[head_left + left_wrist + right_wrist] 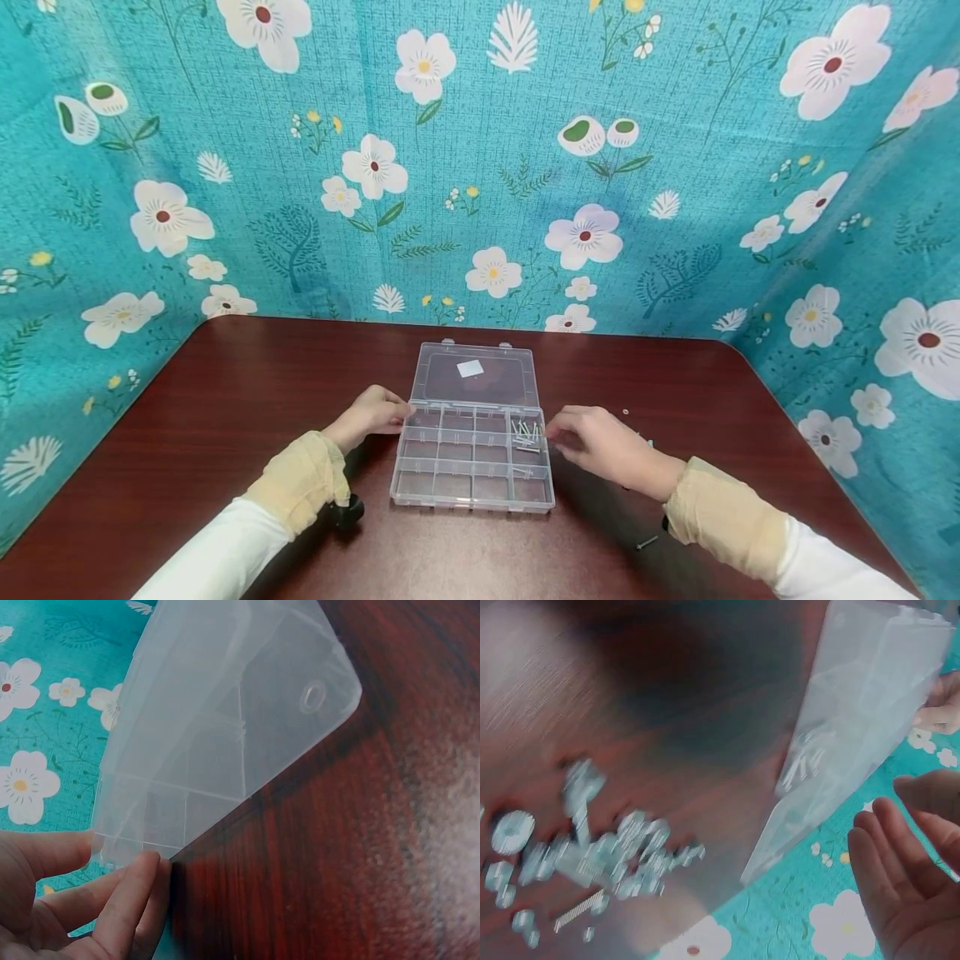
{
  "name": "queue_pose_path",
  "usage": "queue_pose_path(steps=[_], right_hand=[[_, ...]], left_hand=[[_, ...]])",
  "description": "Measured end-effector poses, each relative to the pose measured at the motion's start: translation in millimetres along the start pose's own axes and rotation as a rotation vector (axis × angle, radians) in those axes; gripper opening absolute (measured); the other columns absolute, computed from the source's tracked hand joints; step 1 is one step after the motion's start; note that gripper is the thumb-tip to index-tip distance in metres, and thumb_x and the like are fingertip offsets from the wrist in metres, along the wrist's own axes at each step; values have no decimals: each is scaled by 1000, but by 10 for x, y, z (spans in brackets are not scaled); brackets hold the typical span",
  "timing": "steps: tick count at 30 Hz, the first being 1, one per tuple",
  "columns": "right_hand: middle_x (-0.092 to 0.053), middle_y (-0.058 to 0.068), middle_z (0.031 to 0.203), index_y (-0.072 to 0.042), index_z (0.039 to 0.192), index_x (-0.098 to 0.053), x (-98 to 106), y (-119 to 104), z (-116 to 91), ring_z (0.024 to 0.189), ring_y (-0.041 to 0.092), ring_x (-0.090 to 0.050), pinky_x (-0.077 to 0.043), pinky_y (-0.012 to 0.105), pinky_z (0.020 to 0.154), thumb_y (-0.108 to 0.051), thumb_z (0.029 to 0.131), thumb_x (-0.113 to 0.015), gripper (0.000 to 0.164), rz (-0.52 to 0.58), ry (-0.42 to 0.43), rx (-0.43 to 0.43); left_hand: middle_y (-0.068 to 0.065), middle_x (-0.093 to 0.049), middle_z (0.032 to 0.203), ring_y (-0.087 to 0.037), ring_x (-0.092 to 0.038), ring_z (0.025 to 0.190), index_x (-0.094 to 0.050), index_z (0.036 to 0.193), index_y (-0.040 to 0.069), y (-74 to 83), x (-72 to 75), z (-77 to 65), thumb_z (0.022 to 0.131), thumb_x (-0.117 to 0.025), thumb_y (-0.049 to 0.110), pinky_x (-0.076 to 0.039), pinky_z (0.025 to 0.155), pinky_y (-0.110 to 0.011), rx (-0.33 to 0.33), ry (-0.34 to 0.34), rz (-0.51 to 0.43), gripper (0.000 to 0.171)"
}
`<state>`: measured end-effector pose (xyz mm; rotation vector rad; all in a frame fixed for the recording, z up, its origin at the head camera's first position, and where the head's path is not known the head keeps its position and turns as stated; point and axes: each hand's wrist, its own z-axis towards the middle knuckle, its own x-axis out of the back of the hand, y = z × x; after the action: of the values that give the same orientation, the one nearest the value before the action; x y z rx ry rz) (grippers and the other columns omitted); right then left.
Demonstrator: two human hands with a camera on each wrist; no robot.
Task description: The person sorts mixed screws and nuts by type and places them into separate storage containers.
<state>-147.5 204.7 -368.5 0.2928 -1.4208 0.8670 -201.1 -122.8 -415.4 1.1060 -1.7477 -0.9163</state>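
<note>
A clear plastic compartment box lies on the table with its lid folded back. Several screws sit in its right-hand column, in the far and middle compartments. My left hand pinches the box's left side near the hinge corner; in the left wrist view the thumb and fingertips meet at that corner. My right hand hovers just beside the box's right wall, next to the screws. Nothing shows between its loosely bent fingers in the right wrist view.
Loose bolts, nuts and washers lie in a cluster on the dark wooden table, to the right of the box. One single screw lies nearer the front. A flowered teal cloth hangs behind the table.
</note>
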Motion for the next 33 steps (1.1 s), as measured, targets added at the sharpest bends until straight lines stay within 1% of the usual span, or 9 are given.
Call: queue_pose_path(steps=[4,7,11,14,18,22,28,29,33], right_hand=[[-61,-5,88,-11,92,-69,55,57,-77,82,9,-58,-54,27,70,-1,73,-74,22,-106,-5,42],[-61,-5,88,-11,92,-68,87,102,-132,82,10,-58,-54,26,67,1,72,-74,24,-149,6,49],[-61,-3,87,-10,91,-69,108,185,-203,81,11,-58,-54,26,65,3,71,-74,24,-192,19,28],[-62,-4,88,-11,90,-70,114,279,-255,82,11,-58,-54,27,67,2,71,-73,23,-221,28,0],[-63,-3,88,-10,90,-70,140,419,-330,84,13,-60,-54,30,69,4,71,-73,23,-223,57,-36],[-64,-2,85,-8,88,-70,152,541,-401,79,13,-60,-55,31,67,4,71,-73,21,-201,72,-91],[-64,2,83,-5,88,-69,121,687,-490,73,12,-58,-54,30,63,2,73,-73,17,-142,62,-202],[-64,2,83,-4,88,-69,115,705,-500,74,14,-59,-54,31,64,2,73,-73,17,-128,58,-225],[-64,4,82,-1,90,-68,92,735,-529,73,17,-59,-54,33,62,1,76,-70,14,-57,36,-365]], left_hand=[[-26,-62,99,-18,-62,77,-55,107,-22,-2,3,-2,88,-58,1,-57,71,-31,-12,-4,14,30],[-25,-62,99,-16,-60,76,-55,106,-22,-2,4,-2,87,-59,1,-57,71,-31,-15,-2,20,30],[-25,-62,99,-16,-60,76,-55,106,-21,-1,0,0,88,-58,1,-57,71,-31,-9,-1,12,29],[-26,-62,100,-18,-62,79,-55,106,-21,2,-2,-4,88,-58,0,-57,71,-32,-2,-2,8,29],[-27,-61,102,-22,-63,82,-55,107,-22,6,-5,-14,88,-58,0,-57,72,-32,-1,-3,10,29],[-26,-62,100,-22,-62,82,-56,107,-21,15,-7,-24,88,-59,1,-57,71,-32,2,10,16,29],[-25,-62,98,-21,-62,82,-56,106,-20,10,-12,-15,87,-59,1,-57,72,-32,8,16,16,29],[-25,-62,98,-20,-62,81,-56,106,-20,7,-14,-10,87,-59,1,-57,72,-32,10,18,16,28],[-25,-62,99,-20,-62,81,-57,106,-19,10,-16,-7,88,-59,1,-57,72,-33,11,20,21,27]])
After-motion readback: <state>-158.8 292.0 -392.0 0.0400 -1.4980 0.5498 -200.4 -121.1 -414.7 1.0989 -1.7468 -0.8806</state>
